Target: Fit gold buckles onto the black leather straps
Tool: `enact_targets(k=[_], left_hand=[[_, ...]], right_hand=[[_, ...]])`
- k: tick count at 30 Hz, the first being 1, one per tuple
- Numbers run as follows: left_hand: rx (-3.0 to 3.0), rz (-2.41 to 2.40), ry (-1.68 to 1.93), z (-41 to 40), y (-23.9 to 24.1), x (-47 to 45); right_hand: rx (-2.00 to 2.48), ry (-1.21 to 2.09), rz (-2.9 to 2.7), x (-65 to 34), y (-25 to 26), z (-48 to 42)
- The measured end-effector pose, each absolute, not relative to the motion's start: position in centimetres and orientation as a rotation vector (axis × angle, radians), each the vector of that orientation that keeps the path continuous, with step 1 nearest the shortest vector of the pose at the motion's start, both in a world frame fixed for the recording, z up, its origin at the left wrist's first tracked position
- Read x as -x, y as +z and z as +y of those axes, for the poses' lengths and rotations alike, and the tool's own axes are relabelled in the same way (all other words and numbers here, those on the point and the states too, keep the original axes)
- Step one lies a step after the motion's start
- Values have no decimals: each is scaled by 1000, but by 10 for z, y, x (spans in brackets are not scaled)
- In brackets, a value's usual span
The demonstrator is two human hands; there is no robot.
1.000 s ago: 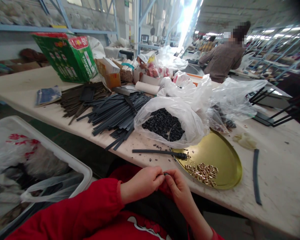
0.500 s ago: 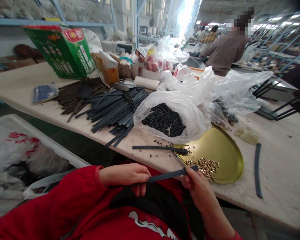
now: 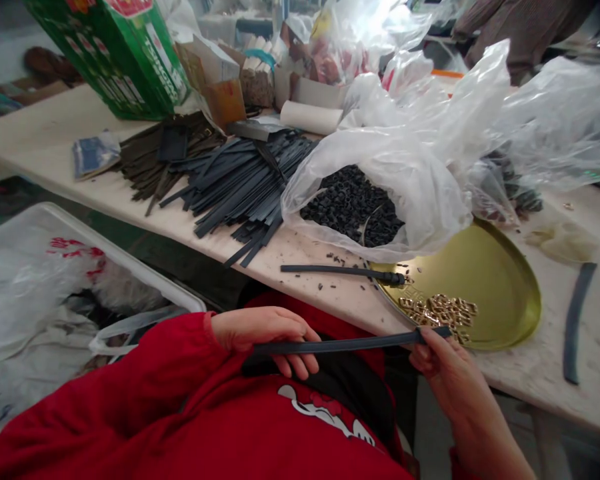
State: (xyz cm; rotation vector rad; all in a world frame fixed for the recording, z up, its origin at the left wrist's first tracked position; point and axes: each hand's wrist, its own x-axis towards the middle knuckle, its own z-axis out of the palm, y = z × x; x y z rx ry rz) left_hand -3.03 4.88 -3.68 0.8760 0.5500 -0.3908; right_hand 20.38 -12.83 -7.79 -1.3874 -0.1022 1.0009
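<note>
A dark blue-grey strap (image 3: 360, 344) stretches between my two hands above my lap. My right hand (image 3: 445, 363) pinches it near its right end, with a short tip sticking out past the fingers. Around its left part lies my left hand (image 3: 270, 333), the fingers loosely bent below and the thumb side above. Just beyond my right hand, small gold-coloured metal buckles (image 3: 440, 313) are heaped on a gold tray (image 3: 505, 287). Another dark strap (image 3: 325, 270) rests on the table with its right end, fitted with dark loops, over the tray's rim.
A clear plastic bag (image 3: 425, 200) of small black loops (image 3: 355, 207) stands behind the tray. Dark strips (image 3: 245, 187) are piled left of it, near a green carton (image 3: 130, 67). One strap (image 3: 577, 327) lies at right. A white bin (image 3: 125, 253) sits at lower left.
The view has tilted down and moved closer. My hands have moved apart along the strap, so more of it shows between them. My left fingers have loosened.
</note>
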Motion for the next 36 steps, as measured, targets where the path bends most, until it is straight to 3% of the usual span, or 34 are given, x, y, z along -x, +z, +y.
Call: enact_targets(k=[36], left_hand=[[-829,458,-508,23,-32,43]], right_hand=[[1371,1020,-200,-199,-74,-120]])
